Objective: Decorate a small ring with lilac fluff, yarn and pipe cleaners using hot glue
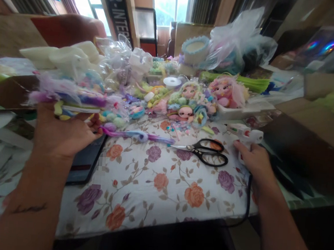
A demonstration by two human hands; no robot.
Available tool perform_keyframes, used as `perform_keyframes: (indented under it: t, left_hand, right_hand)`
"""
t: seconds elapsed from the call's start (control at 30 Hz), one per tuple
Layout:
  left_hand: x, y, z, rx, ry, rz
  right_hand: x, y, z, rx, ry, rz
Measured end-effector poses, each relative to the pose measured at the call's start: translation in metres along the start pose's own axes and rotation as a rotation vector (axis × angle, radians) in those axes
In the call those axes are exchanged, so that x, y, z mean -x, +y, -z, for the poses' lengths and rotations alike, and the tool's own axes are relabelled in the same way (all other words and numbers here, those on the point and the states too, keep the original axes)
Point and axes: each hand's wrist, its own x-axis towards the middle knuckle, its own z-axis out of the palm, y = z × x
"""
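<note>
My left hand (60, 132) reaches over the left side of the table. Its thumb and finger pinch together at the pink end of a fuzzy purple-and-blue strip (140, 135), which stretches rightward over the cloth. Its other fingers are partly hidden by a fluffy purple bundle (72, 95). A white hot glue gun (253, 136) is in my right hand (253, 159), its nozzle pointing left and a dark cord hanging below. Between the hands lie black-handled scissors (201, 151), blades toward the strip's right end.
Doll-faced fuzzy figures (188, 92) and a white ribbon spool (172, 82) crowd the table's back. Beneath my left wrist is a dark tablet (86, 161). A cardboard box (313, 108) stands at right, and a plastic-wrapped bundle (238, 42) rises behind. Floral cloth (140, 184) covers the table.
</note>
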Motion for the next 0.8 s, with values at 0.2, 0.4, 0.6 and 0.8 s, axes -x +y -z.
perform_keyframes:
  t: [0.2,0.4,0.6,0.8]
  left_hand:
    - [0.008,-0.034,-0.045,0.175,-0.013,0.188]
    - [0.009,-0.083,-0.056,0.208,0.028,0.476]
    - [0.014,-0.099,-0.052,0.259,0.021,0.453]
    - [0.020,-0.108,-0.056,0.210,-0.005,0.388]
  right_hand:
    - [-0.009,0.000,0.004,0.044,-0.063,-0.047]
    - [-0.019,0.007,0.000,0.107,-0.084,-0.064]
    - [0.018,0.005,0.020,0.340,0.026,0.077]
    - [0.079,-0.050,0.014,0.170,0.214,0.350]
